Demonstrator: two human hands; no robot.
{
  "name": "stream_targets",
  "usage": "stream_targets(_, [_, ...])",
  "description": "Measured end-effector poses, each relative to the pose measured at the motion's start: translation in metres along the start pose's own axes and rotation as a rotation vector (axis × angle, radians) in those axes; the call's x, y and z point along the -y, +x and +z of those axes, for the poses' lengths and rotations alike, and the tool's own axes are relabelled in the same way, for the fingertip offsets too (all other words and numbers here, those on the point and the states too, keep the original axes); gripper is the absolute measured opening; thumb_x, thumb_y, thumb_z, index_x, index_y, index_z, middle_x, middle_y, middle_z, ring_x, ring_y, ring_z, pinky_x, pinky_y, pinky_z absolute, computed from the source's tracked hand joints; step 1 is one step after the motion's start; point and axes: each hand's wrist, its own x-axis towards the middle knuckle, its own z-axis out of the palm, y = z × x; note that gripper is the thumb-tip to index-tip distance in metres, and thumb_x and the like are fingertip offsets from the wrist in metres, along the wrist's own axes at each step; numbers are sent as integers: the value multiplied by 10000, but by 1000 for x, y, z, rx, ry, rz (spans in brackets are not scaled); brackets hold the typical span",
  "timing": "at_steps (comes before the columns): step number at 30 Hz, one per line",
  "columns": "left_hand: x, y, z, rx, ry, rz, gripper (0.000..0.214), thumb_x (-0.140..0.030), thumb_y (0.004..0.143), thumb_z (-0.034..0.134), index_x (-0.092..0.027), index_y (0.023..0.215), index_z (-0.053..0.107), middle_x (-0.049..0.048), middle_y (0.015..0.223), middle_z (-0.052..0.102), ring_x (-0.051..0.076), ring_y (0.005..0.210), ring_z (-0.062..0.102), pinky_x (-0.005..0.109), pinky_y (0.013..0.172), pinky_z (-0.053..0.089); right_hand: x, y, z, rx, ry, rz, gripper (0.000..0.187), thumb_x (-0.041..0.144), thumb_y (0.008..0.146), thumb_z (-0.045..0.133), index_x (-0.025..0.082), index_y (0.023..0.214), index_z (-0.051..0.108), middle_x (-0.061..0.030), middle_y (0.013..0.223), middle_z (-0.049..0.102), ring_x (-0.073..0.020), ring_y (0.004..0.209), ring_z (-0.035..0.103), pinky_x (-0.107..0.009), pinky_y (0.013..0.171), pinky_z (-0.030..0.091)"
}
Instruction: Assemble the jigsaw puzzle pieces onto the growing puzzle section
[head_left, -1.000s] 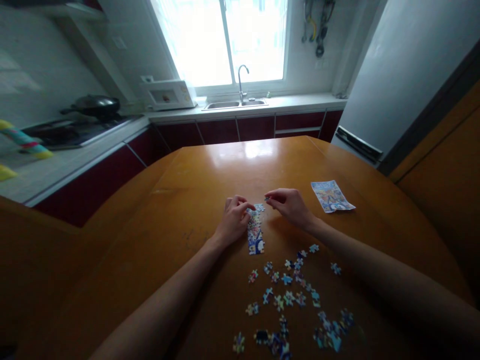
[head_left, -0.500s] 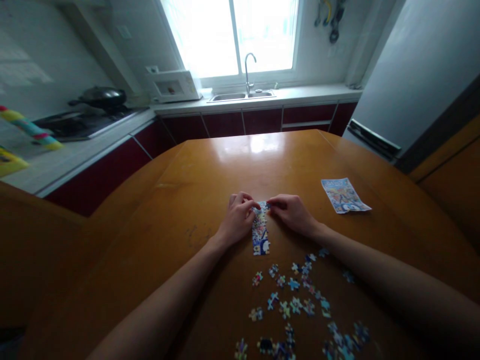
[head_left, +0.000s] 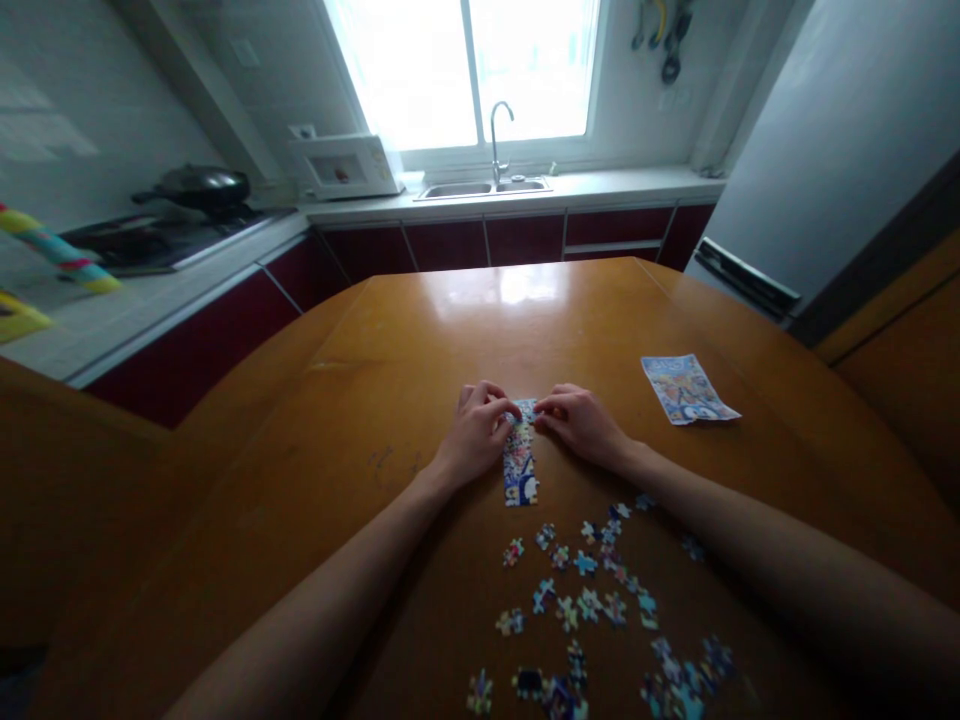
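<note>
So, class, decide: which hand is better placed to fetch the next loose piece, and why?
Probably right. Both the left hand and right hand touch the top of the strip, but most loose pieces lie on the right hand's side.

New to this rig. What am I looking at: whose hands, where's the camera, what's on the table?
No machine: these are one person's bare hands, filmed by a camera on their head looking forward and down. The left hand and right hand meet at the far end of a joined puzzle strip on the table, both touching it; whether either pinches a piece is unclear. Loose pieces lie nearer the person, a printed sheet to the right. A sink sits behind.
</note>
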Motion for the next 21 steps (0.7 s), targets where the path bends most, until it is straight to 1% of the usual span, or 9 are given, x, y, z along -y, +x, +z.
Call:
stream_targets(9, [3,0,2,2,17,-3,197,-121,853,576,-249,880,724,46,1027,542,236,1062,454,420,996,416,1,0,0,32,-43,-35,66,217,846,713,201,876,769,-48,817,653,-176,791,577,-296,735,446])
stream_targets(14, [0,-1,-1,16,8,41,232,-125,847,589,-266,964,730,46,1062,537,231,1067,452,414,1005,420,2,-1,0,22,-34,-15,68,241,851,711,220,871,773,-44,824,650,-170,784,579,-292,733,445])
stream_targets(17, [-1,-1,-3,50,7,81,273,-132,854,589,-311,989,744,40,1088,531,229,1072,447,423,1022,411,3,-1,0,19,-27,6,81,271,849,711,215,855,770,-43,816,646,-166,770,576,-287,719,439])
stream_targets(21, [-2,-1,-4,76,22,79,290,-134,860,583,-328,1000,746,39,1104,528,231,1076,440,434,1035,405,3,0,0,-2,18,29,92,254,845,693,189,868,754,-36,791,637,-143,696,556,-273,671,428])
